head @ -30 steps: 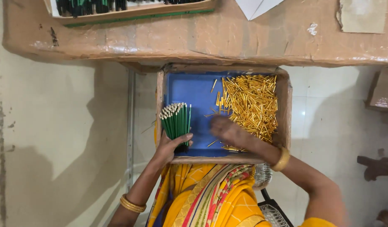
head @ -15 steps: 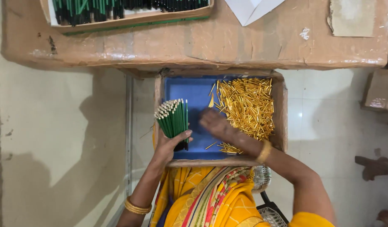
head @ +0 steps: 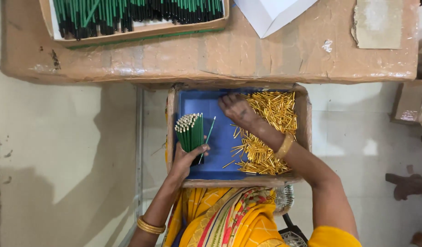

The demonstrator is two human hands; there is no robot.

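The left hand is closed around a bundle of green pencils, gripping it near the lower end so the pencils fan slightly upward and away from the person. Their upper ends are pale, bare wood tips packed close together, and the shafts are a deep, even green. One single green pencil stands a little apart from the bundle on its right side, tilted, with its lower end by the thumb. The bundle is held over the left part of a shallow cardboard tray lined with a blue sheet. The right hand lies palm down with fingers spread on the far edge of a heap of small gold metal tubes that fills the right half of the tray; whether it pinches any of them cannot be told. The tubes are thin, shiny and lie in all directions, with a few scattered onto the blue. Beyond the tray, on a brown table, sits a box of more green pencils.
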